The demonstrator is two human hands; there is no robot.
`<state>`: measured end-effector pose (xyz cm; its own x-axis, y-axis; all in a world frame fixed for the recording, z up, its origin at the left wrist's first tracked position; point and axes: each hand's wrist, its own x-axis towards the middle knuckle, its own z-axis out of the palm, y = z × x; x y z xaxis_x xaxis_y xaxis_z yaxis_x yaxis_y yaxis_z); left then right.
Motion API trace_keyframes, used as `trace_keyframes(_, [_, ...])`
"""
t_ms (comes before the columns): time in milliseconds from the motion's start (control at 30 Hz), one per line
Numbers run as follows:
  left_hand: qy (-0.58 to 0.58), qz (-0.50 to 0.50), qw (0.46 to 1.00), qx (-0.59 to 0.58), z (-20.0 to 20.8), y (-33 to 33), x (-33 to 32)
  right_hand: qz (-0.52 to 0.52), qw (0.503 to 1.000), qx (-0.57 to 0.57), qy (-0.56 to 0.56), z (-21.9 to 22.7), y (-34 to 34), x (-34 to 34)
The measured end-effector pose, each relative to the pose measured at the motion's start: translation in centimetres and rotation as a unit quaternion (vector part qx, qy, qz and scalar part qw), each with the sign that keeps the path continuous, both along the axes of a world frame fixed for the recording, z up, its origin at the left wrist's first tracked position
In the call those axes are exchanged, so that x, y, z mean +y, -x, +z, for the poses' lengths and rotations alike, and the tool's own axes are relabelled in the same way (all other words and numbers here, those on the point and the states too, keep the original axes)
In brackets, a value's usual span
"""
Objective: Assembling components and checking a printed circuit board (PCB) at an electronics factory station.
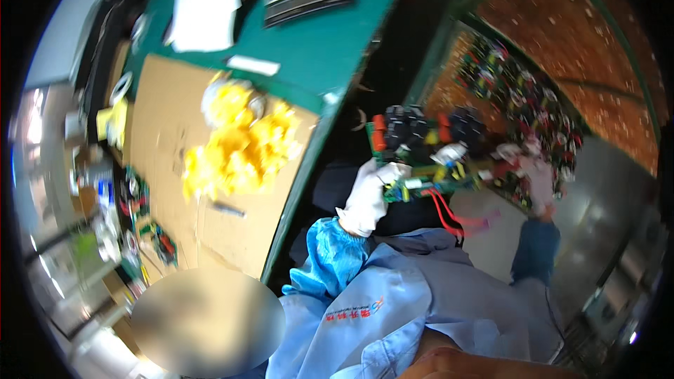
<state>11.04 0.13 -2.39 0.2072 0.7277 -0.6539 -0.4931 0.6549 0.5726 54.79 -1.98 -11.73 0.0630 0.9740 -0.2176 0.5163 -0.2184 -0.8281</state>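
My left hand (pixel 366 198), in a white glove with a shiny blue cuff, is closed around the left end of a green circuit board (pixel 421 184). Large black and orange-red components stand up from the board. Red wires (pixel 442 212) hang from its near edge. At the right end of the board is my right hand (pixel 538 179), also gloved and smeared by motion. Its fingers blur into the board and the pile behind, so their grip cannot be made out.
Many small boards and parts (pixel 495 81) lie heaped beyond my right hand, beside a brown speckled surface (pixel 523 10). On the left, a green workbench (pixel 309 56) carries a cardboard sheet (pixel 165 126), a heap of yellow pieces (pixel 239 158), white paper (pixel 207 7) and a pen-like object (pixel 228 209).
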Motion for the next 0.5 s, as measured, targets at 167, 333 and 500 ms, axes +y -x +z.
trace_keyframes(167, [-0.152, -0.042, 0.987, 0.035, 9.5, 7.2, -3.2, 0.028, 0.997, -0.073, -0.010, 17.3, 7.6, 2.9])
trace_keyframes(333, [-0.168, 0.167, 0.971, -0.010, 13.2, 14.9, -9.9, 0.059, 0.975, 0.121, -0.179, 25.6, 17.4, 8.4])
trace_keyframes(500, [-0.215, 0.447, 0.866, 0.059, 9.1, 20.9, -18.5, 0.267, 0.613, -0.234, -0.706, 31.7, 31.4, 17.2])
